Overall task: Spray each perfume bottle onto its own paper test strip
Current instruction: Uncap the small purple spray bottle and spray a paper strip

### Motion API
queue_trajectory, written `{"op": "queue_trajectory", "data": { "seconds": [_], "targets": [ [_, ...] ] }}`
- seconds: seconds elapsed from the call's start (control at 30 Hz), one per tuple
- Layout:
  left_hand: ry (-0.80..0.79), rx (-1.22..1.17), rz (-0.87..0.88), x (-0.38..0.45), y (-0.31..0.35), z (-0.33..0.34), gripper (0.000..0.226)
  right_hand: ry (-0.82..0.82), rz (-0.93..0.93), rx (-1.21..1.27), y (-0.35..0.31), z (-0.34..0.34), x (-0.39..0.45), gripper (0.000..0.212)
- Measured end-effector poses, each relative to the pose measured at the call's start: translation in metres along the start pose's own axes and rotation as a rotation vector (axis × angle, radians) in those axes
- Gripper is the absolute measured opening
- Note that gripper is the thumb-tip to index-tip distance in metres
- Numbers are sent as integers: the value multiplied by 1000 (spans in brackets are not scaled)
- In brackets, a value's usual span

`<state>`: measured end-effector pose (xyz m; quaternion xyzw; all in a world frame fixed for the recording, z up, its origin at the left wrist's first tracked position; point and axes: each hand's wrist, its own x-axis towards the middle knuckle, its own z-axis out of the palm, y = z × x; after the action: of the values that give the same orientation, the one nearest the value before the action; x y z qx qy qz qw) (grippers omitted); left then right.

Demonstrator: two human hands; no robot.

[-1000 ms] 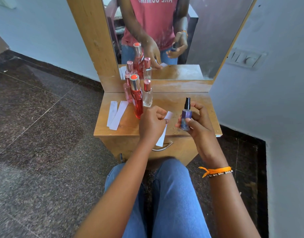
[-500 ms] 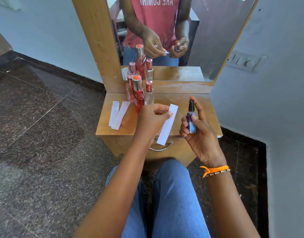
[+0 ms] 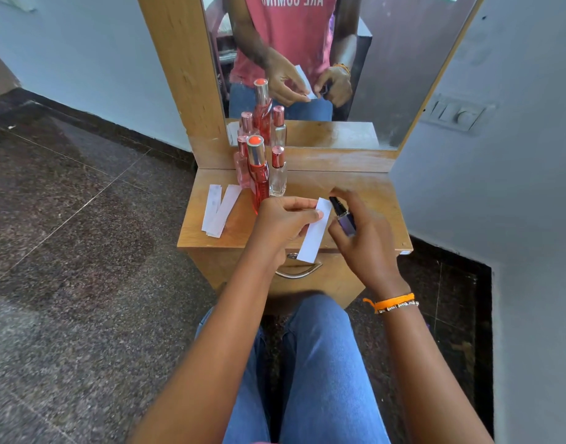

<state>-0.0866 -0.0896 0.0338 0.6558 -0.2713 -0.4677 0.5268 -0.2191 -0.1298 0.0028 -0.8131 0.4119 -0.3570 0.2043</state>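
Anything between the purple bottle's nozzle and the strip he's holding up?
Nothing visible. The right hand tilts the purple bottle so its black nozzle sits right beside the top of the paper strip, pinched by the left hand. The gap between them looks open.

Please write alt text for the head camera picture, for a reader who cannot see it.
A seated person's left hand holds a white paper strip while the right hand aims a small purple spray bottle at it, over a small wooden dressing table. Three pink and red perfume bottles stand at the mirror, with more strips lying left.
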Motion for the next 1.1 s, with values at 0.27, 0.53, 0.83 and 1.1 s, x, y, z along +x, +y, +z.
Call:
{"op": "queue_trajectory", "data": {
  "seconds": [0.27,0.53,0.83,1.1],
  "targets": [
    [-31,-56,-32,2,-5,1,13,-41,-31,-142,6,7,2,42],
    [-34,-72,-45,4,-7,1,12,-35,-40,-143,7,10,3,42],
    [-32,-79,-45,4,-8,-1,14,-32,-41,-146,7,12,3,41],
    [16,-14,-14,9,-13,0,15,31,58,-74,7,10,0,49]
  ]
}}
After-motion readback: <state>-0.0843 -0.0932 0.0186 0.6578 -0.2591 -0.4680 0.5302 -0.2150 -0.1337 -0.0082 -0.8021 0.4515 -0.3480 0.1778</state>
